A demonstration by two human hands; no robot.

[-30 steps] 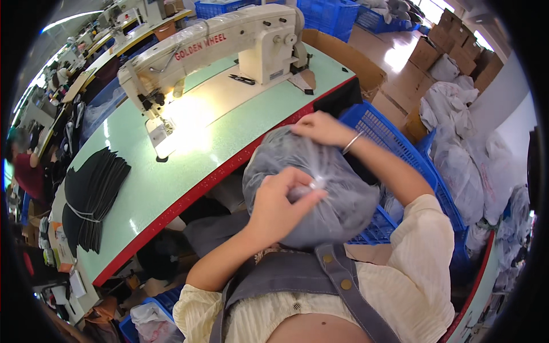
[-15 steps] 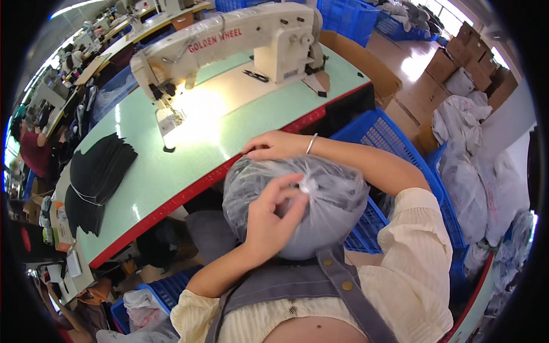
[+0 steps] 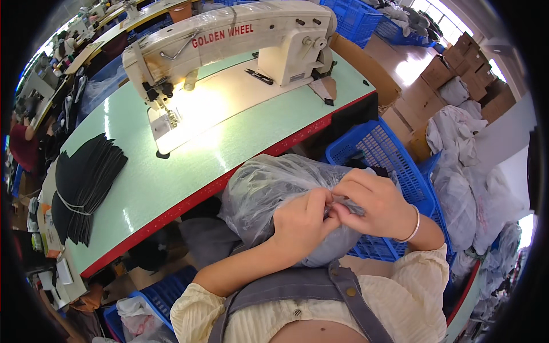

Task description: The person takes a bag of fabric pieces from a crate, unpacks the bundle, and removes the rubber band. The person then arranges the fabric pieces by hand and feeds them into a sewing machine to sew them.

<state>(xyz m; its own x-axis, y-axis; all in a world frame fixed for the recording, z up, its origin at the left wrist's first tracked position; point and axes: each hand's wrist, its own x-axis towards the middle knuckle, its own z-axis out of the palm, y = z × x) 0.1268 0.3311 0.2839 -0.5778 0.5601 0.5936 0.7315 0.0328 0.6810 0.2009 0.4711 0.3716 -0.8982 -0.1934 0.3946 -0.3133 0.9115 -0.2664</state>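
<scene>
While the left hand (image 3: 303, 226) and right hand (image 3: 374, 203) pinch gathered plastic on the clear bag (image 3: 263, 186), at five o'clock from the sewing machine (image 3: 223, 37), a hard tug could tear it, or a slipping pinch let it roll toward the blue crate (image 3: 409, 180) at its three o'clock.

The left hand (image 3: 300, 227) and right hand (image 3: 374, 204) pinch the gathered plastic of a filled, translucent plastic bag (image 3: 254, 191), fingertips close together; a bracelet (image 3: 414, 227) rings the right wrist; the bag sits before the person, near the red edge of a pale green sewing table (image 3: 140, 188); a white industrial sewing machine (image 3: 246, 48), black thread snips (image 3: 259, 76) and a banded bundle of black fabric pieces (image 3: 88, 183) are on it; a blue plastic crate (image 3: 414, 180) stands just beyond the right hand; cardboard boxes (image 3: 466, 68) are piled farther off.
</scene>
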